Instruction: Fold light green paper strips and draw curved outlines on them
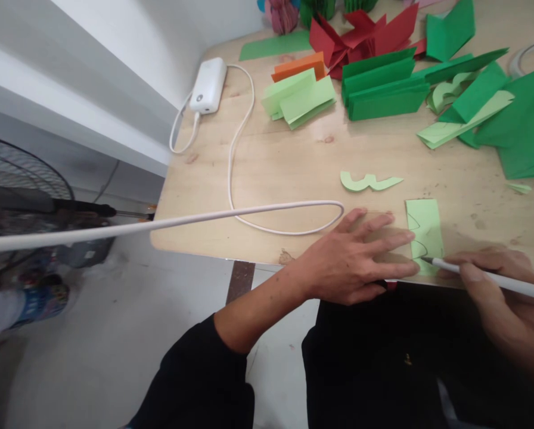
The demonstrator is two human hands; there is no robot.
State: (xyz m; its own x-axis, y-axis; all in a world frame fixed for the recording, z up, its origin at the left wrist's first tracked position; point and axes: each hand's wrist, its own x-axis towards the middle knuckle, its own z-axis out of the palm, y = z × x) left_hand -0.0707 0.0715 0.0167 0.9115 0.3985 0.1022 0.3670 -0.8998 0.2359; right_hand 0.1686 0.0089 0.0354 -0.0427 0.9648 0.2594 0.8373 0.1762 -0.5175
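A light green paper piece lies at the table's front edge with curved dark lines drawn along its left side. My left hand rests flat with fingers spread, its fingertips on the paper's left edge. In my right hand is a white pen, held between thumb and fingers, its dark tip at the lower part of the paper by a drawn curve. Just behind my left hand lies a wavy light green cutout.
Folded light green papers, dark green papers and red papers cover the table's back. A white power bank stands at the back left; its white cable loops forward beside my left hand. A fan is at far left.
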